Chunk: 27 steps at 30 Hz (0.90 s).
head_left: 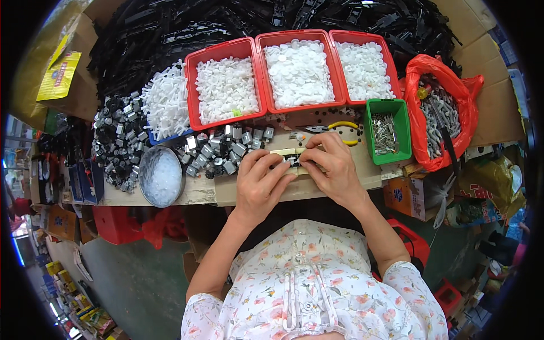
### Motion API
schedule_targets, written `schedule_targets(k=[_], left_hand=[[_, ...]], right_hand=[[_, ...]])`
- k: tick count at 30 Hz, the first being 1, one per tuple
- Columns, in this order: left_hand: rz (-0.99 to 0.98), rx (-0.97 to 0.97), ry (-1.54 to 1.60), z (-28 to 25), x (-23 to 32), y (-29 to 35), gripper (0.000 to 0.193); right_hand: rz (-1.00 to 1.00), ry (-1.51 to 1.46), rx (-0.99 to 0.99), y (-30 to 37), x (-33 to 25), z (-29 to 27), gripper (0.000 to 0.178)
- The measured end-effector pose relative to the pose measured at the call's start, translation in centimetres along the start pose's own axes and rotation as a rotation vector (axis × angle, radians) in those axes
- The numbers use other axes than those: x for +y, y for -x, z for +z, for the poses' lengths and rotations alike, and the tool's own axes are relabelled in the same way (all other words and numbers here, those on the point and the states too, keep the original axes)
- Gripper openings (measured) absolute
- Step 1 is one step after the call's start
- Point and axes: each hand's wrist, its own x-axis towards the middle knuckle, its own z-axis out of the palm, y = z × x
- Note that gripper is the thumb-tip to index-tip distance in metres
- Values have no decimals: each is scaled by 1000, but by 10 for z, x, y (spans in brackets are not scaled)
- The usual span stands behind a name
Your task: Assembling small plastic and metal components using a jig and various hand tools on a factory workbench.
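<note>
At the table's front edge, both hands close in on a small cream-coloured block (281, 152) with a black and white plastic part (292, 160) set in it. My left hand (258, 184) grips the block's left end, fingers bent and thumb at the near side. My right hand (333, 167) pinches at the right end, its fingertips over the black and white part. Whether the right fingers hold a smaller piece is hidden. Just beyond the right hand lie pliers with yellow handles (342, 124). Small silver motors (229, 150) are heaped left of the left hand.
Three red bins (262, 73) of small white plastic parts stand at the back. To the right are a green bin (407, 130) of metal pins and a red bag (416, 71) of grey parts. A round metal bowl (179, 181) sits front left. Black plastic parts (226, 22) pile up behind.
</note>
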Motion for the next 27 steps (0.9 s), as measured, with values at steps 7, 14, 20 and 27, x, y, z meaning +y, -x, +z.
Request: schedule_targets(k=[7, 14, 20, 27], left_hand=[[102, -24, -104, 1, 6, 10, 28], [233, -101, -187, 4, -1, 14, 32], [280, -184, -310, 0, -9, 13, 31], [546, -84, -397, -2, 9, -8, 30]], right_hand=[[-10, 103, -23, 0, -8, -1, 13], [-37, 93, -57, -1, -7, 3, 16], [49, 135, 79, 11, 10, 35, 11], [-36, 254, 144, 12, 24, 56, 14]])
